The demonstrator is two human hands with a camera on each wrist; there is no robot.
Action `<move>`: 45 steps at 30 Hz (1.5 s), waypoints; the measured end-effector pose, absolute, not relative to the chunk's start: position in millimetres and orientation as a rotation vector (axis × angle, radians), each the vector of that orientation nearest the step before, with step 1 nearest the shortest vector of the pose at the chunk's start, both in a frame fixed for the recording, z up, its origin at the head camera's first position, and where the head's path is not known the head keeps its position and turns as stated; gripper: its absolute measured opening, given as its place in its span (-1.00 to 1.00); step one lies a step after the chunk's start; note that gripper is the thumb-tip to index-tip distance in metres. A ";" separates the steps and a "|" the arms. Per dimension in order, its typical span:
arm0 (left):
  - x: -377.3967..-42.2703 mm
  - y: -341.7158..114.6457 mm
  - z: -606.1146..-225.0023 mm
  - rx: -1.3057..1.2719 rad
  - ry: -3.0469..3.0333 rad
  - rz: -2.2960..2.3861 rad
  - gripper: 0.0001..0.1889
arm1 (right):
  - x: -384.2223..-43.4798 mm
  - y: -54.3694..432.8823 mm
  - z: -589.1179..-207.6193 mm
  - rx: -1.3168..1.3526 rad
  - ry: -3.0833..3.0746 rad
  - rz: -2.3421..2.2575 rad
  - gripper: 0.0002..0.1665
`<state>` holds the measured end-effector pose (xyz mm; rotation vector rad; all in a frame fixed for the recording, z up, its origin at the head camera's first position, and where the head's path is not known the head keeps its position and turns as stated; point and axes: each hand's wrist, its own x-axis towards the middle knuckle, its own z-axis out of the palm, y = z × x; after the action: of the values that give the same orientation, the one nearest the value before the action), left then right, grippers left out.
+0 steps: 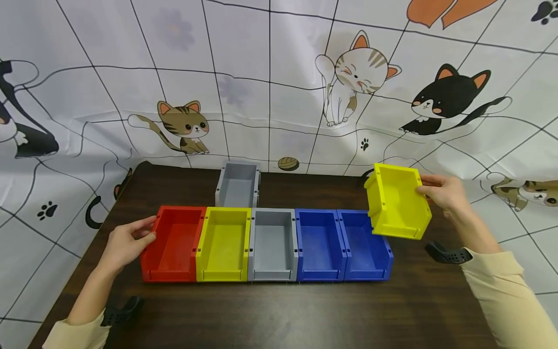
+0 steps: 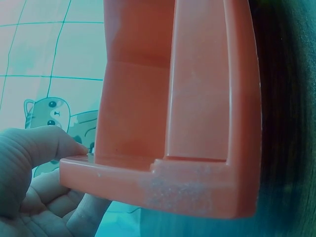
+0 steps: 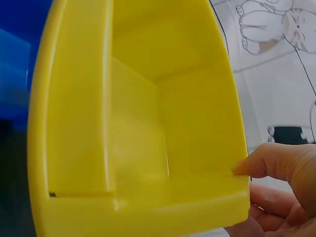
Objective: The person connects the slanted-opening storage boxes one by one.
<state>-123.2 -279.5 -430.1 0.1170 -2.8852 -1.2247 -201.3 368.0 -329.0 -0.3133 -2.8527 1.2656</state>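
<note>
At the left end of a row of open-front plastic bins, my left hand [image 1: 126, 242] pinches the outer side wall of the red bin [image 1: 176, 247], which stands on the table. Thumb and fingers lie on either side of that wall in the left wrist view. My right hand [image 1: 444, 191] holds a yellow bin [image 1: 401, 201] by its right wall, tilted and raised above the table. This raised bin partly covers the back of the rightmost blue bin [image 1: 368, 257]. In the right wrist view the thumb presses the inside of the wall with the fingers outside.
Between the red bin and the rightmost blue one stand a yellow bin [image 1: 223, 247], a grey bin [image 1: 273, 247] and another blue bin [image 1: 320, 247], side by side. A second grey bin [image 1: 237, 184] sits behind the row. A cat-print sheet [image 1: 244, 97] hangs behind the dark table [image 1: 270, 315].
</note>
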 end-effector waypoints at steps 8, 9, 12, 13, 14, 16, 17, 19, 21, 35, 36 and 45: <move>-128.5 -289.0 -446.7 0.115 -2.869 -1.249 -0.52 | -173.0 397.9 -333.3 -0.313 -2.934 1.196 -0.36; -125.7 -284.9 -439.4 0.103 -2.869 -1.251 -0.52 | -169.7 401.0 -334.1 -0.307 -2.942 1.184 -0.36; -123.0 -280.3 -432.3 0.107 -2.873 -1.238 -0.53 | -161.2 409.1 -338.1 -0.305 -2.949 1.198 -0.34; -122.9 -279.9 -431.8 0.110 -2.875 -1.237 -0.53 | -159.0 411.4 -339.6 -0.303 -2.945 1.206 -0.34; -123.0 -279.8 -431.8 0.110 -2.877 -1.233 -0.53 | -157.0 413.4 -341.3 -0.300 -2.942 1.212 -0.34; -123.1 -280.2 -432.4 0.109 -2.874 -1.232 -0.53 | -153.9 416.3 -345.0 -0.297 -2.942 1.208 -0.35; -123.1 -280.4 -432.7 0.107 -2.872 -1.230 -0.53 | -152.6 417.2 -347.0 -0.292 -2.946 1.205 -0.35; -123.0 -280.5 -432.7 0.107 -2.873 -1.235 -0.53 | -150.1 418.4 -350.7 -0.276 -2.959 1.173 -0.37; -123.0 -280.3 -432.5 0.110 -2.874 -1.240 -0.53 | -148.2 418.7 -353.9 -0.262 -2.975 1.141 -0.39; -126.1 -285.2 -440.2 0.095 -2.863 -1.239 -0.52 | -149.4 413.7 -368.0 -0.212 -2.996 1.108 -0.40; -129.0 -289.0 -447.6 0.123 -2.855 -1.240 -0.52 | -150.2 413.6 -368.6 -0.213 -2.998 1.111 -0.40; -159.2 -338.8 -532.3 0.082 -2.813 -1.172 -0.50 | -155.9 413.1 -372.8 -0.217 -3.028 1.108 -0.41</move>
<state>-159.2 -338.8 -532.3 0.0823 -2.8131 -1.1715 -155.9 413.1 -372.8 -0.2166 -3.0282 1.1078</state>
